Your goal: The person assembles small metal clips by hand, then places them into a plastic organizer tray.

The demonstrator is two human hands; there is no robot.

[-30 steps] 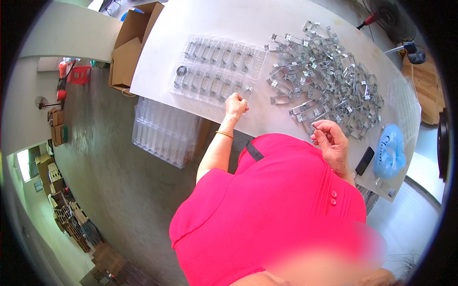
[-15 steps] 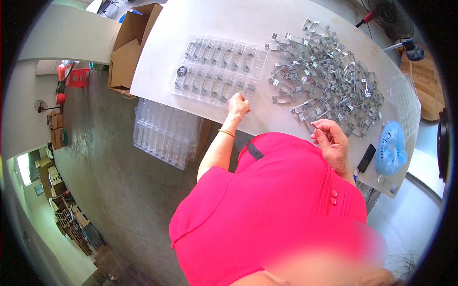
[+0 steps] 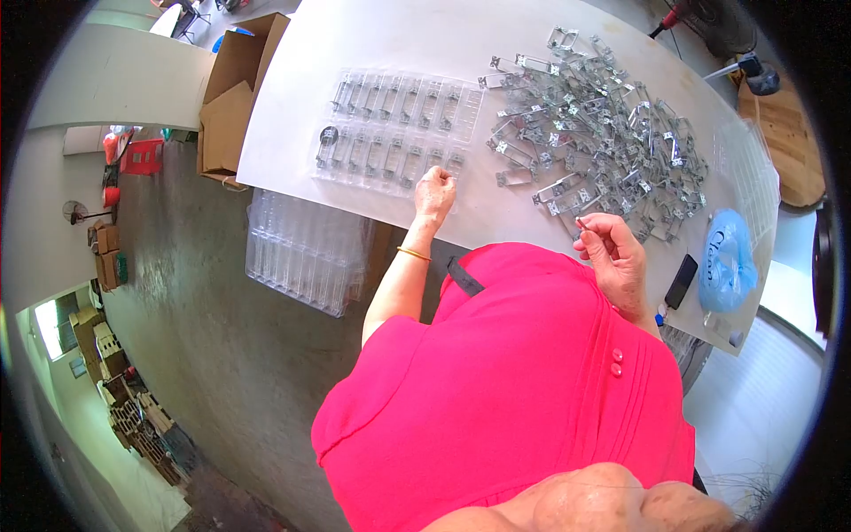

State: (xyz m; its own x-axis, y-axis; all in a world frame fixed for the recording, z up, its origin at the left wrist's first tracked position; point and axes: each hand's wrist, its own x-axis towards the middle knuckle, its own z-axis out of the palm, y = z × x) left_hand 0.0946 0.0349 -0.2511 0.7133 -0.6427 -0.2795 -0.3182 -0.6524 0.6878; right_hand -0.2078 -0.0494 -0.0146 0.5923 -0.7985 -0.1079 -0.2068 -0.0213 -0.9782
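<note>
My left hand [image 3: 435, 193] is at the near right corner of a clear plastic tray [image 3: 472, 111], its fingers closed; whatever they hold, if anything, is hidden. Two rows of metal brackets [image 3: 391, 158] lie in the tray's slots. A round black object [image 3: 329, 135] sits at the left end of the nearer row. My right hand [image 3: 620, 266] is at the near edge of a pile of loose metal brackets [image 3: 612, 133]. Its thumb and fingers pinch a small thin piece [image 3: 581, 225], too small to name.
Stacked clear trays [image 3: 306, 257] stand below the table's near edge. At the right of the white table [image 3: 301, 106] are a blue plastic bag [image 3: 729, 266], a black phone [image 3: 681, 282] and more clear plastic [image 3: 749, 168]. An open cardboard box [image 3: 232, 111] adjoins the left edge.
The view has shifted slightly. Both hands keep nearly the same places, the left at the tray corner and the right beside the pile, still pinching the small piece.
</note>
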